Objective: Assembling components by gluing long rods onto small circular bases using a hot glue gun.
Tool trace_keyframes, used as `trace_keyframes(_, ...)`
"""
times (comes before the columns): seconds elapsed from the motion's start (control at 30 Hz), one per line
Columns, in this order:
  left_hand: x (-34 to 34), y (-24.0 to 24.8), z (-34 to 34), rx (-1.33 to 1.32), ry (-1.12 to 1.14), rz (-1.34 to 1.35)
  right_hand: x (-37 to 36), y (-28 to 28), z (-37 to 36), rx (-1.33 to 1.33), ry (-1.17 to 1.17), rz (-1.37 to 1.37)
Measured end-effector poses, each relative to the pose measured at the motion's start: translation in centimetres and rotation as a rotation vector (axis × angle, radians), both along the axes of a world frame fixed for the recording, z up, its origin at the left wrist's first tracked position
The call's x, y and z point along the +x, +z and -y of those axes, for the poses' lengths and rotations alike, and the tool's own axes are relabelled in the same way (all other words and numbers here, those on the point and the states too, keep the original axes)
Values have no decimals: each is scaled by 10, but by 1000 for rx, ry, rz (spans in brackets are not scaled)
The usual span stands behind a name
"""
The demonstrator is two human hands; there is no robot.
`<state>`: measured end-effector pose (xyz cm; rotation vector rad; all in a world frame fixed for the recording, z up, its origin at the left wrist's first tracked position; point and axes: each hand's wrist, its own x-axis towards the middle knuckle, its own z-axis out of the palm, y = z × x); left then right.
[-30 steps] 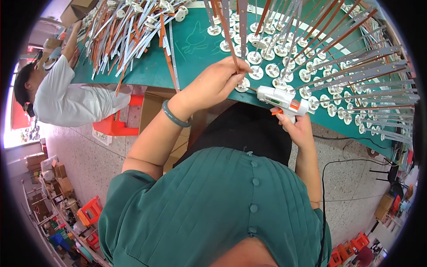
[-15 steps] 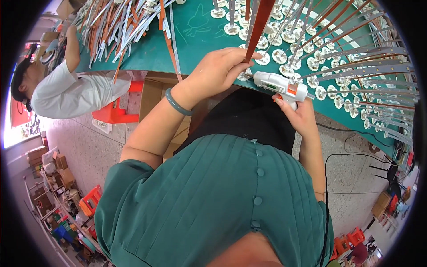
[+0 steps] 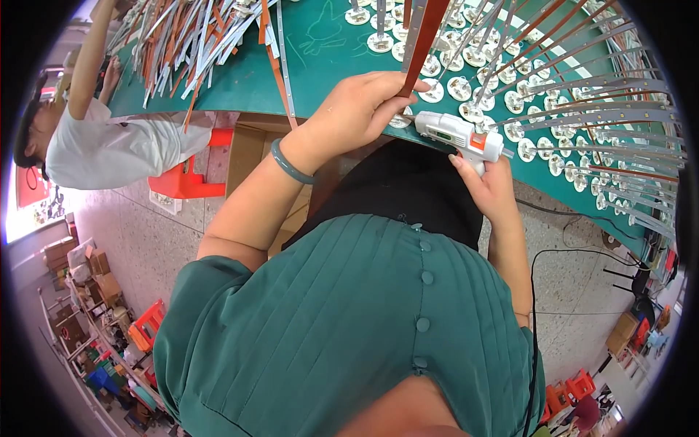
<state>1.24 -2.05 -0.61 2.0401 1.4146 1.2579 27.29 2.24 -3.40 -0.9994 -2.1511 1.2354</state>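
My left hand (image 3: 360, 113) is closed around an upright reddish-brown strip (image 3: 426, 47) near its lower end. Beneath those fingers, a round white disc (image 3: 400, 121) lies at the table's near edge, partly covered by the hand. In my right hand (image 3: 489, 188) is a white and orange glue gun (image 3: 445, 131), gripped by its handle. Its nozzle points left at the disc under my left hand; whether the tip touches the disc or the strip, I cannot tell. Several white discs (image 3: 459, 89) with upright strips stand just beyond the gun.
A heap of loose grey and brown strips (image 3: 196, 47) lies on the green table (image 3: 320, 65) at the far left. A co-worker in a white shirt (image 3: 116, 149) is at the left, near a red stool (image 3: 186, 182). Black cables (image 3: 535, 291) run down at my right.
My right fingers have closed further on the gun's handle, and the orange trigger no longer shows. My left hand barely moved. The co-worker's arm has shifted upward and to the left.
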Motion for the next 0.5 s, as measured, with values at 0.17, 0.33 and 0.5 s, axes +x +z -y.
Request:
trace_keyframes(0.17,7,6,-12,-3,-34,-53,10,7,-1,-1,-53,-24)
trace_keyframes(0.33,4,10,3,-120,75,-17,57,-2,-4,-372,-82,-265)
trace_keyframes(0.5,0,16,8,-226,37,-26,191,-6,27,-506,-675,-519)
